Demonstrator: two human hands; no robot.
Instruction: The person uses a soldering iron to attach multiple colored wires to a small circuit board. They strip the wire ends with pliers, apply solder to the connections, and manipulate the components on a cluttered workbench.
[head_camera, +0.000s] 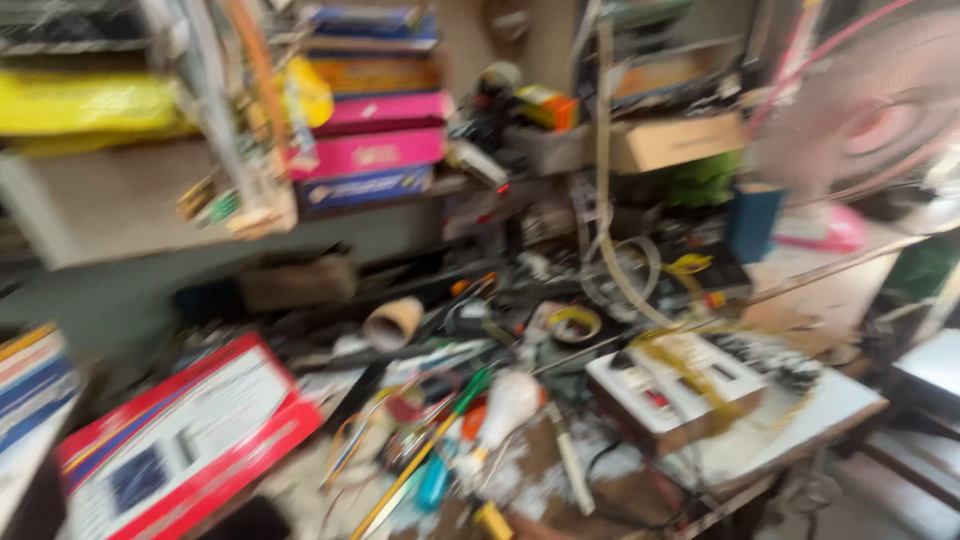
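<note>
Red and white, a flat box (185, 440) leans at the lower left of the frame, on the edge of the cluttered counter (800, 410). Above it, at upper left, a yellow bundle (85, 103) lies on a shelf, and right of that pink and blue boxes (375, 130) are stacked. Near the bottom centre lie a green-handled screwdriver (470, 385) and, just beside it, a white bulb (505, 405), among loose wires. Right of centre sits a white device (675, 385) with yellow tape across its top. A pink fan (880, 110) fills the upper right corner. Neither of the hands is in view, so I cannot tell whether they are spread or gripping anything. The whole view is blurred.
</note>
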